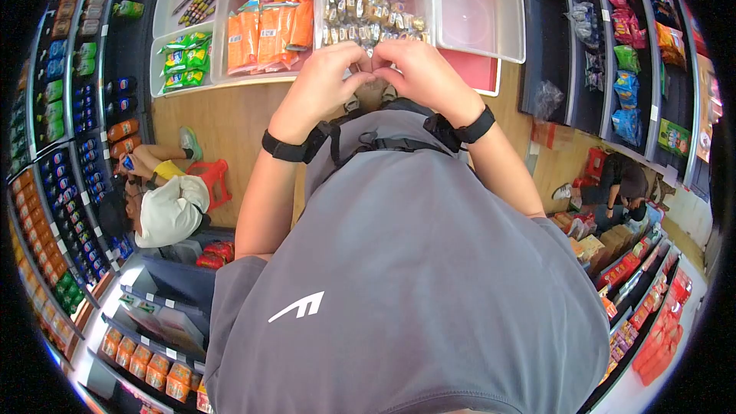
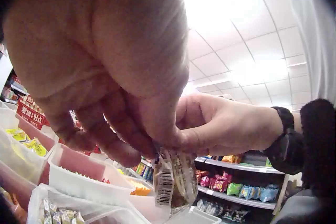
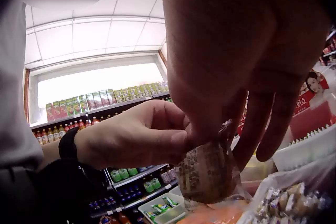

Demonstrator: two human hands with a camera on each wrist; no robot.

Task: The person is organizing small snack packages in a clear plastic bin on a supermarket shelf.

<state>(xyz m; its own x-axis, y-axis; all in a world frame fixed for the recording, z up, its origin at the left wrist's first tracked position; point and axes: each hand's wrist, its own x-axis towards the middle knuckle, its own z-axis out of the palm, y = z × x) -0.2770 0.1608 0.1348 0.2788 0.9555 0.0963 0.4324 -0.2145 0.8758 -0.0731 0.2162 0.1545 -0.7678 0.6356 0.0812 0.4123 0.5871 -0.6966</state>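
My left hand [image 1: 330, 77] and right hand [image 1: 422, 77] meet in front of my chest, at the near edge of a lined white bin [image 1: 431, 15]. Thumbs and fingers of both pinch the top of a small clear plastic packet [image 2: 181, 182]. A barcode label [image 2: 165, 187] marks one side of it. Printed text covers the packet's brownish body [image 3: 207, 174] in the right wrist view. From above, the hands mostly hide it. Similar small wrapped packets [image 1: 356, 8] fill the bin just beyond my fingers.
Left of that bin, another holds orange packets [image 1: 268, 31], with green packets [image 1: 184, 57] farther left. A translucent tub [image 1: 479, 19] stands at right. Stocked shelves line both sides. One person [image 1: 169, 203] sits at left; another [image 1: 625, 184] is at right.
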